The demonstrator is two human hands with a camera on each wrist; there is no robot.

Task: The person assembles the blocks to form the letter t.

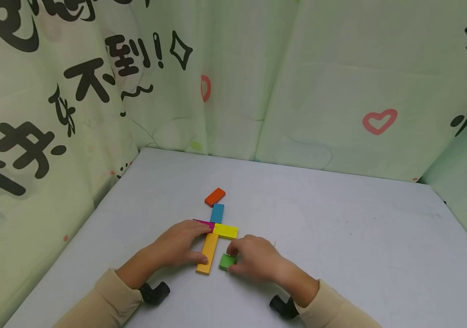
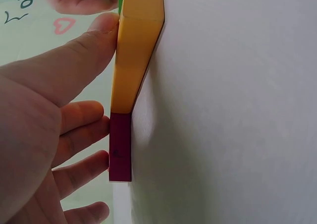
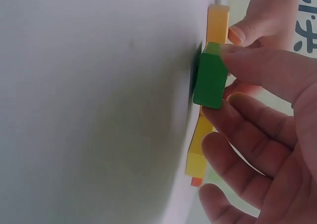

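My right hand point(image 1: 258, 258) pinches a small green block point(image 3: 210, 80) between thumb and fingers, right of the long orange block point(image 1: 209, 253). With fingers spread, my left hand point(image 1: 178, 246) lies over the layout: its thumb touches the orange block, and its fingertips rest on the magenta block point(image 2: 120, 147), which they partly cover in the head view. A yellow block point(image 1: 226, 231) lies beside the magenta one, across the top of the orange block. Beyond them a blue block point(image 1: 217, 213) points away, and a red-orange block point(image 1: 215, 196) sits at a slant at its far end.
The blocks lie on a white tabletop point(image 1: 340, 237). Pale green curtains point(image 1: 323, 91) with black lettering and pink hearts hang along the back and sides. A black curved piece point(image 1: 155, 293) shows at the left wrist, another point(image 1: 283, 307) at the right.
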